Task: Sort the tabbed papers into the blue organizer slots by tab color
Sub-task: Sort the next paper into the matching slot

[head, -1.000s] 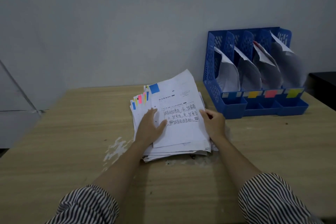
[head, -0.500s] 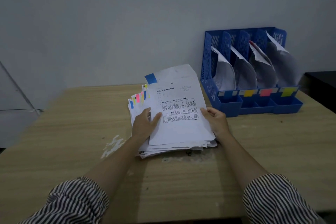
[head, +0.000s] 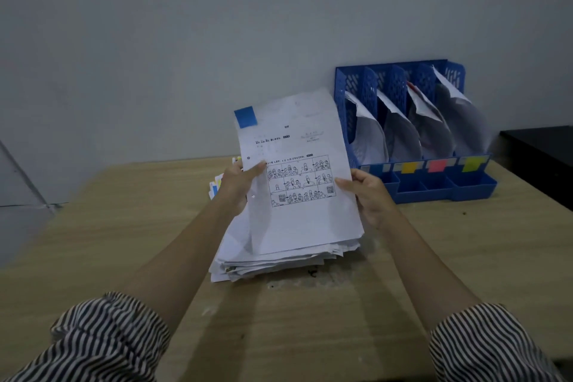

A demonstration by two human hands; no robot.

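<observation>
I hold up a white sheet (head: 297, 170) with a comic strip and a blue tab (head: 245, 116) at its top left corner. My left hand (head: 240, 186) pinches its left edge, and my right hand (head: 369, 195) grips its right edge. Its far end is raised, tilted towards me, above the stack of tabbed papers (head: 279, 257) on the table. The blue organizer (head: 434, 186) stands at the back right, with four slots holding curled papers. Its front labels run blue, yellow, pink and yellow-green from left to right.
The wooden table (head: 124, 242) runs up to a grey wall. A dark surface (head: 542, 152) lies to the right of the organizer. More coloured tabs (head: 217, 184) peek out of the stack behind my left hand. White scuffs mark the tabletop near the stack.
Both hands have lifted the top blue-tabbed sheet off the stack and tilted it up. Before, my left hand lay flat on the stack.
</observation>
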